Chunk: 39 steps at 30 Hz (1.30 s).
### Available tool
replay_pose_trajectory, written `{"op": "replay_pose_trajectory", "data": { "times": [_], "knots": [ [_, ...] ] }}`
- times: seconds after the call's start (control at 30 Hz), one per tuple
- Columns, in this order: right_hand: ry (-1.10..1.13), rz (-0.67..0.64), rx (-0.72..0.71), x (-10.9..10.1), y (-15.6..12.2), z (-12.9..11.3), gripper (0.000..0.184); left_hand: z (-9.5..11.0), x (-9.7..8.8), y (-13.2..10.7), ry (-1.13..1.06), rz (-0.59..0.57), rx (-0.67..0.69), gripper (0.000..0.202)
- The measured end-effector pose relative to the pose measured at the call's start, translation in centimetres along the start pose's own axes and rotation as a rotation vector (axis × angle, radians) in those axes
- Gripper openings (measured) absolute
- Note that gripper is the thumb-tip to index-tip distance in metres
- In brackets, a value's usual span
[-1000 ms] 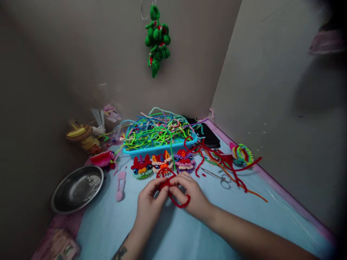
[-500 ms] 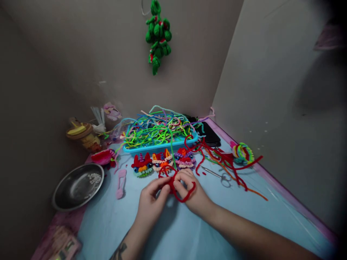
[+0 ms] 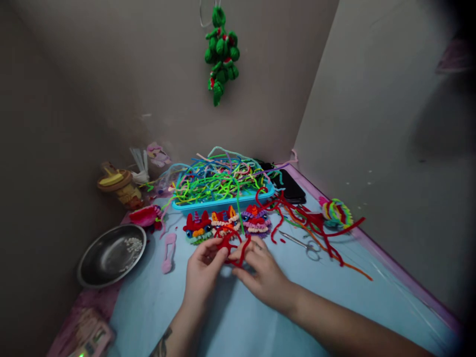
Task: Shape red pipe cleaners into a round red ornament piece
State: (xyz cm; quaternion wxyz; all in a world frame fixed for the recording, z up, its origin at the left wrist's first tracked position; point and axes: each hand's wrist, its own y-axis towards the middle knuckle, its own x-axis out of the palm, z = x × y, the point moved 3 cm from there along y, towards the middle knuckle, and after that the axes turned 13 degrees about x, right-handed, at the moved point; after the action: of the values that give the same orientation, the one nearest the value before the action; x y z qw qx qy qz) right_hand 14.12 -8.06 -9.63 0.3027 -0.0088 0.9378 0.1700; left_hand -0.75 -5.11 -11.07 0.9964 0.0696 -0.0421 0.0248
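Both of my hands pinch a red pipe cleaner (image 3: 233, 244) that is bent into loops just above the light blue table top (image 3: 260, 317). My left hand (image 3: 203, 274) grips its left side with thumb and fingers. My right hand (image 3: 261, 274) holds the right side, fingers curled round the wire. Right behind the hands stand three small pipe-cleaner figures with eyes (image 3: 226, 224) in a row. A blue tray (image 3: 226, 201) heaped with coloured pipe cleaners sits behind them.
Loose red pipe cleaners (image 3: 308, 220) and small scissors (image 3: 303, 243) lie to the right, with a rainbow coil (image 3: 337, 212) near the wall. A metal bowl (image 3: 111, 255) with white beads and a pink clip (image 3: 168, 252) lie left. A green ornament (image 3: 222, 52) hangs on the wall.
The hands have turned the red pipe cleaner; the loop that hung below the right hand is now drawn up between the fingers. The view shifted slightly.
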Motion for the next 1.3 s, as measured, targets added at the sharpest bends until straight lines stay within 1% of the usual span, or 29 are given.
{"op": "replay_pose_trajectory", "data": {
  "times": [0.1, 0.17, 0.27, 0.33, 0.4, 0.47, 0.53, 0.6, 0.67, 0.73, 0.8, 0.93, 1.03, 1.2, 1.3],
  "knots": [
    [0.033, -0.004, -0.030, -0.2, 0.0, -0.2, 0.006, 0.1, 0.3, 0.0, -0.004, -0.019, 0.006, 0.025],
    [0.080, 0.033, -0.012, -0.7, 0.2, -0.1, 0.007, 0.2, 0.5, -0.1, 0.001, -0.066, 0.003, 0.022],
    [0.142, 0.145, 0.076, -1.6, 0.6, 0.3, 0.011, 0.4, 1.0, -0.3, 0.024, -0.199, -0.018, 0.017],
    [0.166, 0.183, 0.143, -1.8, 0.9, 0.7, 0.011, 0.4, 1.3, -0.6, 0.044, -0.291, -0.032, 0.015],
    [0.184, 0.167, 0.201, -1.6, 1.1, 1.2, 0.011, 0.3, 1.5, -0.8, 0.053, -0.364, -0.042, 0.014],
    [0.201, 0.141, 0.247, -1.3, 1.3, 1.6, 0.009, 0.1, 1.5, -0.9, 0.052, -0.400, -0.046, 0.014],
    [0.234, 0.149, 0.272, -1.2, 1.4, 1.9, 0.005, 0.1, 1.4, -0.7, 0.046, -0.379, -0.039, 0.017],
    [0.266, 0.187, 0.288, -1.1, 1.4, 2.1, 0.010, 0.2, 1.2, -0.5, 0.018, -0.310, -0.028, 0.023],
    [0.265, 0.204, 0.312, -1.1, 1.4, 2.2, 0.009, 0.3, 0.9, -0.3, -0.021, -0.234, -0.018, 0.030],
    [0.234, 0.179, 0.341, -0.9, 1.2, 2.2, 0.004, 0.3, 0.8, -0.1, -0.037, -0.180, -0.016, 0.035],
    [0.211, 0.131, 0.364, -0.5, 1.1, 2.3, 0.004, 0.3, 0.7, -0.1, -0.033, -0.157, -0.014, 0.037],
    [0.267, 0.060, 0.451, 0.1, 1.1, 2.7, 0.006, 0.2, 0.6, -0.3, 0.007, -0.185, 0.029, 0.036],
    [0.349, 0.025, 0.517, 0.3, 1.3, 2.9, 0.007, -0.1, 0.5, -0.4, 0.120, -0.206, 0.100, 0.036],
    [0.439, -0.077, 0.555, 0.3, 1.5, 2.5, 0.015, -0.3, 0.2, -0.8, 0.345, -0.223, 0.212, 0.033],
    [0.458, -0.097, 0.545, 0.3, 1.5, 2.5, 0.016, -0.2, 0.2, -0.9, 0.403, -0.244, 0.240, 0.033]
  ]
}}
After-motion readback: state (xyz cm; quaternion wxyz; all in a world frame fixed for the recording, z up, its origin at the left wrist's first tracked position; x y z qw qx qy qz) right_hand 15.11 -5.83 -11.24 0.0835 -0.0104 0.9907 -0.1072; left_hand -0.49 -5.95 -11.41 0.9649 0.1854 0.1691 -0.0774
